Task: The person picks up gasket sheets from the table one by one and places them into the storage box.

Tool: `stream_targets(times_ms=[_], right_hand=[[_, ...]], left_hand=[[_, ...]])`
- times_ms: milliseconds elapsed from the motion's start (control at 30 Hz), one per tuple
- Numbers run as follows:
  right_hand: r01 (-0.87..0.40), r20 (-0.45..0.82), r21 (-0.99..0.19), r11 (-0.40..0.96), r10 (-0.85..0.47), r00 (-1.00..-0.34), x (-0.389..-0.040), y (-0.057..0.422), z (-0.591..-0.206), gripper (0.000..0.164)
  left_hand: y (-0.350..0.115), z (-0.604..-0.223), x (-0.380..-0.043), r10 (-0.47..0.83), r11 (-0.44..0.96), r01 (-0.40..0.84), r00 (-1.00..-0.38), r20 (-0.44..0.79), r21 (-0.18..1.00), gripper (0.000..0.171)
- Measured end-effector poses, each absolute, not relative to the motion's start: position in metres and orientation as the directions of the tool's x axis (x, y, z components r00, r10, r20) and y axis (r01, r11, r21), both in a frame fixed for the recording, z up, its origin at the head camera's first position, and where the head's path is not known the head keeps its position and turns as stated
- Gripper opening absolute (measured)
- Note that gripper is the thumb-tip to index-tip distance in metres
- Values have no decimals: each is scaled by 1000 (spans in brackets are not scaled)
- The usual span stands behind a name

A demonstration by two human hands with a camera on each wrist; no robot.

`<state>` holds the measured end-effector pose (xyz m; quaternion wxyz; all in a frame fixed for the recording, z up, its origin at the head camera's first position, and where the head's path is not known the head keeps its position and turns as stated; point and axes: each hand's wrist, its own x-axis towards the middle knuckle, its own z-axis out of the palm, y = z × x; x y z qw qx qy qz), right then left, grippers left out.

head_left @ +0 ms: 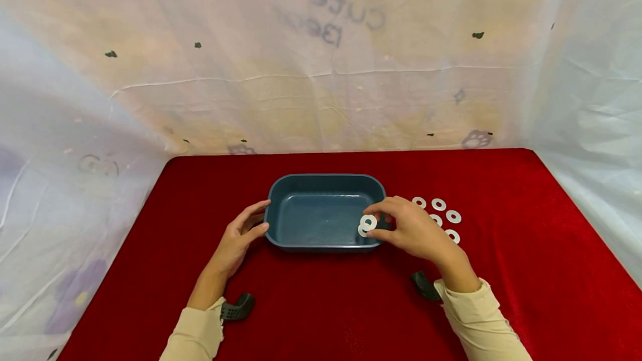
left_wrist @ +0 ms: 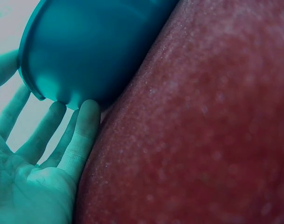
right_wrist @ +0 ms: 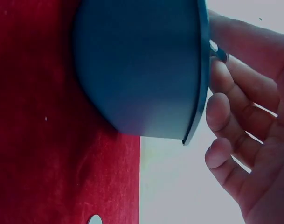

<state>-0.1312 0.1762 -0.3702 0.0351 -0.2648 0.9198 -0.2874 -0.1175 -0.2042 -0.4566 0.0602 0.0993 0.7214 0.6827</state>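
Observation:
A blue-grey rectangular tub (head_left: 326,177) with rounded corners stands on the red cloth. At its left end, my left hand (head_left: 242,235) touches the wall; in the left wrist view its fingers (left_wrist: 79,149) reach up to the tub's outside, fairly straight. My right hand (head_left: 408,226) is over the tub's right end and pinches a flat white washer (head_left: 373,220) between thumb and fingertips. Another white ring (head_left: 361,232) shows partly behind that washer, overlapping it. In the right wrist view the thumb and fingers are just above the tub's rim (right_wrist: 203,70).
Several white washers (head_left: 438,204) lie on the red cloth (head_left: 321,305) right of the tub, some partly hidden behind my right hand. A black wrist mount (head_left: 238,307) sits at the left cuff and another (head_left: 424,286) at the right. Pale patterned sheeting (head_left: 321,99) encloses the table.

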Motion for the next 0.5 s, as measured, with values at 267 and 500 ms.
stream_targets(times_ms=[267,500], right_hand=[[-474,93,-564,676,-518,-850,-132,179,-371,37],[-471,142,-563,679,-482,-865,-135,191,-365,34]], left_hand=[[-203,-456,-117,228,47,65,-972,53,997,52],[-203,-456,-117,225,51,65,-973,52,997,52]])
